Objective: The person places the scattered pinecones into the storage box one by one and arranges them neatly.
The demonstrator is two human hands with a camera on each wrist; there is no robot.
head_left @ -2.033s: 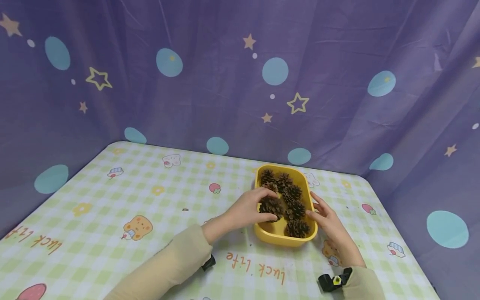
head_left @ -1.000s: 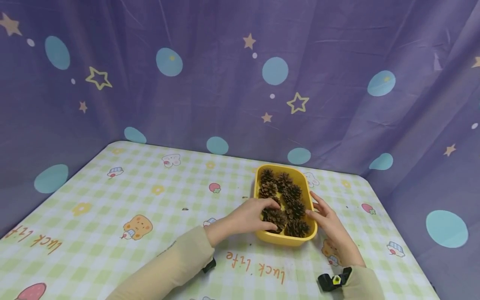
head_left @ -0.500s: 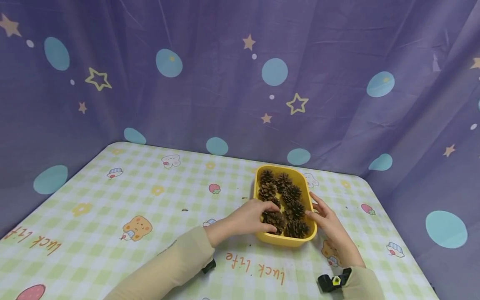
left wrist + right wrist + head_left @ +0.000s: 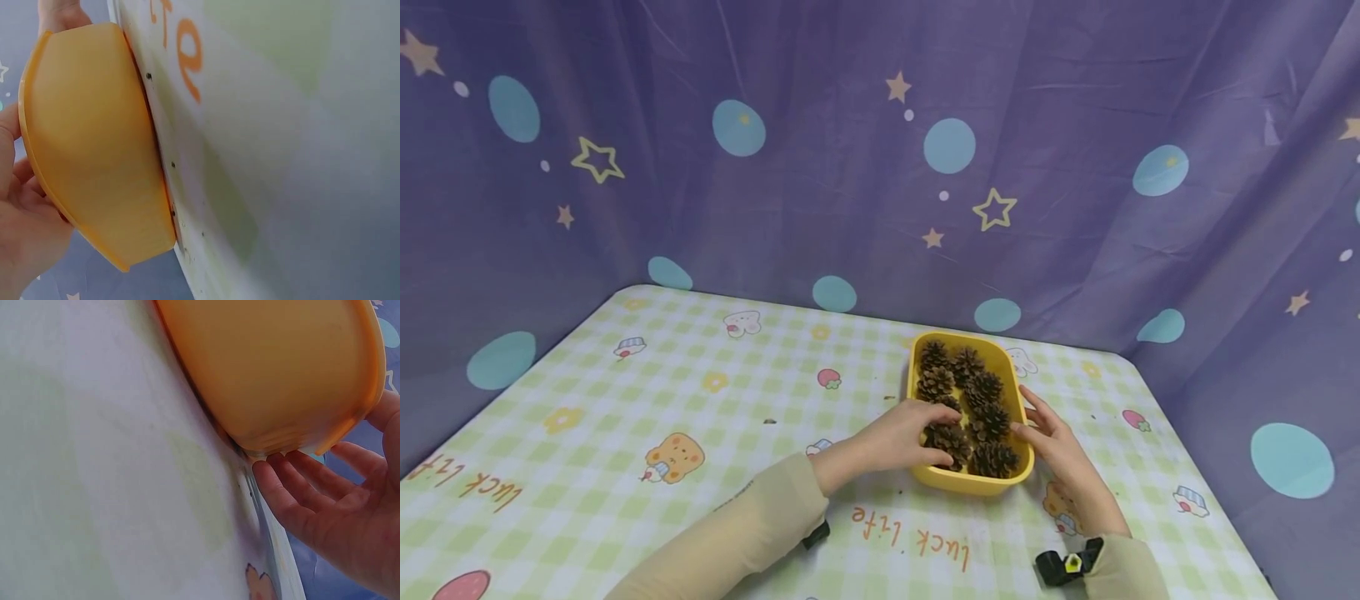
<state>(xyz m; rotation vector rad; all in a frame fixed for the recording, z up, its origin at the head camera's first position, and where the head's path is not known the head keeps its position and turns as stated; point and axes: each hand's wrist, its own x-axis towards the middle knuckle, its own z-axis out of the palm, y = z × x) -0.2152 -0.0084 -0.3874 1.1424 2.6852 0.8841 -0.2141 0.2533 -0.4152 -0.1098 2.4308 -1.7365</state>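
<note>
A yellow plastic box stands on the table, holding several brown pine cones in two rough rows. My left hand reaches over the box's left rim, thumb and fingers around a pine cone in the near left corner. Part of that cone and the one behind it are hidden by the fingers. My right hand holds the box's right side, thumb at the rim and fingers along the outer wall. In the right wrist view, the right fingertips touch the wall low down. The left wrist view shows mostly the box's outside.
A green-and-white checked tablecloth with cartoon prints covers the table. Small dark bits lie left of the box. A purple curtain with stars and blue dots hangs behind the table and along its sides.
My left hand has brought its pine cone down and toward the near left corner of the box, uncovering cones behind it. In the last half second both hands have barely moved.
</note>
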